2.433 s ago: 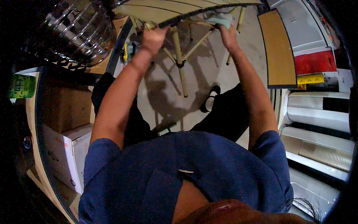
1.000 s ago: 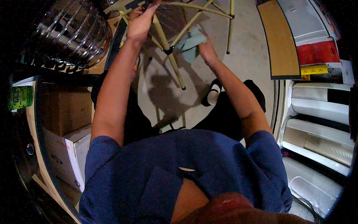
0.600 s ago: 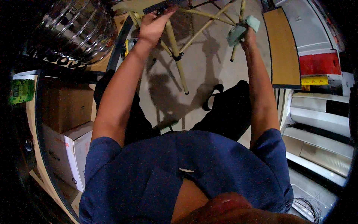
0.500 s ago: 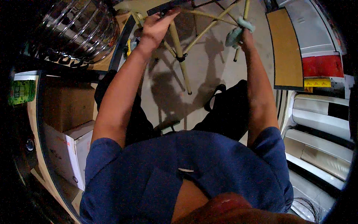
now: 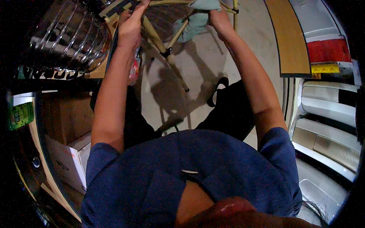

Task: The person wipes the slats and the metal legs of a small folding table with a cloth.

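Note:
A chair with pale yellow-wood legs (image 5: 161,40) and dark cross braces stands on the floor at the top of the head view. My left hand (image 5: 131,24) grips the chair near the top of one slanted leg. My right hand (image 5: 218,17) holds a pale green cloth (image 5: 195,21) pressed against the chair's frame, the cloth hanging down over a brace. Both forearms reach up from my dark blue shirt. The chair's seat is cut off by the top edge.
A ribbed shiny metal vessel (image 5: 66,36) sits upper left on a shelf. Cardboard boxes (image 5: 64,117) stand on the left. A wooden board (image 5: 287,38) lies at the upper right beside white panels (image 5: 330,110). A dark shoe (image 5: 216,91) rests on the grey floor (image 5: 197,64).
My right hand with the cloth has moved from the right-hand leg leftward and up onto the frame. My left hand has stayed on the chair.

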The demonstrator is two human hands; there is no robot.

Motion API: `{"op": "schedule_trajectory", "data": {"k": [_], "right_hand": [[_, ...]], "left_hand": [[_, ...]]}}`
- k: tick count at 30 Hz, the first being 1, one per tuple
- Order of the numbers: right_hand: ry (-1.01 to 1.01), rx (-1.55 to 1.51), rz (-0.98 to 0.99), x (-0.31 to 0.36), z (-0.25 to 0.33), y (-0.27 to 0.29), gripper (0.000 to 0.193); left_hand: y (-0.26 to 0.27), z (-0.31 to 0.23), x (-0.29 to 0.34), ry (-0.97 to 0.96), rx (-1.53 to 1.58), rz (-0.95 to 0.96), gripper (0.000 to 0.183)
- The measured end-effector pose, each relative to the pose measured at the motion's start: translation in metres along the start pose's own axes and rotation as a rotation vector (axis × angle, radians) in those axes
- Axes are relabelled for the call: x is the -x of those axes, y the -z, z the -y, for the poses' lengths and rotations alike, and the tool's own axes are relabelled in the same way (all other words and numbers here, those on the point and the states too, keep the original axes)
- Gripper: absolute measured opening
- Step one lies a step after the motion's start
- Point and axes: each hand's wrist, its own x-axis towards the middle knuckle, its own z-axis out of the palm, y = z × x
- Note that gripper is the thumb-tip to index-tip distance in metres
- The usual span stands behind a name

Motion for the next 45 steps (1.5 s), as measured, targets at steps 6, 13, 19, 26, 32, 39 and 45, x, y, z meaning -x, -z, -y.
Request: {"op": "schedule_trajectory", "data": {"k": [6,13,19,26,32,39,45], "right_hand": [[-0.004,0.469,-0.405,-0.051,-0.036,0.049,0.050],[-0.026,0.547,-0.295,-0.082,-0.081,0.116,0.050],[-0.236,0.697,-0.075,-0.063,-0.032,0.040,0.045],[-0.198,0.691,-0.118,-0.020,-0.011,0.027,0.048],[0.095,0.572,-0.256,-0.063,-0.109,0.121,0.042],[-0.270,-0.241,0.072,-0.014,-0.050,0.091,0.030],[-0.350,-0.609,0.169,0.034,0.042,0.004,0.041]], "left_hand": [[-0.025,-0.024,0.063,-0.362,-0.069,0.059,0.031],[-0.038,-0.025,0.075,-0.251,-0.260,-0.012,0.044],[-0.032,-0.025,0.079,-0.249,-0.361,-0.120,0.046],[-0.020,-0.011,0.077,-0.235,-0.303,-0.031,0.046],[-0.040,-0.024,0.095,-0.321,-0.355,-0.072,0.048],[-0.002,-0.026,0.038,-0.043,-0.256,-0.165,0.071],[0.006,-0.013,0.006,0.185,0.523,0.016,0.066]]}}
